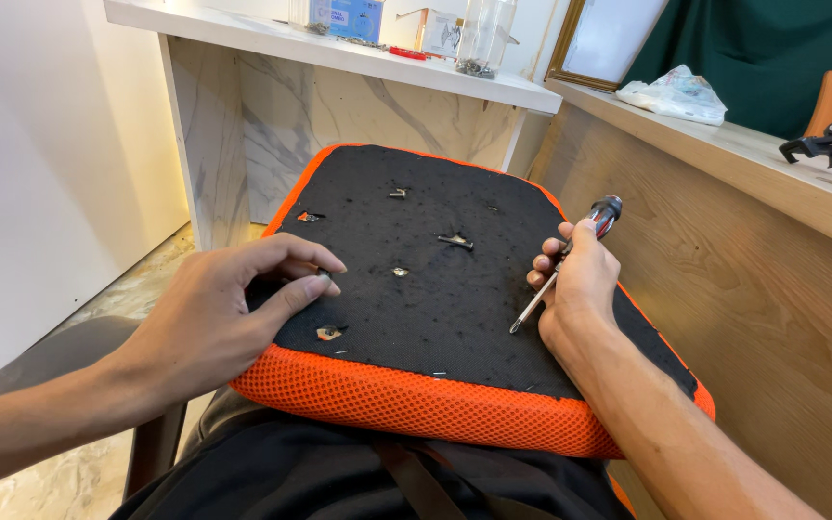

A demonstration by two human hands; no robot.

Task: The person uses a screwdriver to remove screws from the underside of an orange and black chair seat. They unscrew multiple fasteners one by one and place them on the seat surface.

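Note:
An orange mesh seat cushion (416, 400) lies upside down across my lap, its black underside (435, 279) facing up. My left hand (214, 313) rests on its left edge, thumb and fingers pinching a small metal screw (324, 276). My right hand (575, 279) sits at the right edge, shut on a screwdriver (560, 260) with a black and red handle, tip pointing down toward the fabric. Several holes and fittings show in the black fabric, among them a loose bolt (455, 240) near the middle and a hole (328, 332) close to my left thumb.
A white marble-patterned counter (339, 48) stands behind the cushion with a clear jar (483, 34) and small boxes on it. A wooden counter (724, 144) runs along the right, carrying a plastic bag (674, 94) and a black bracket (825, 140). A white wall stands left.

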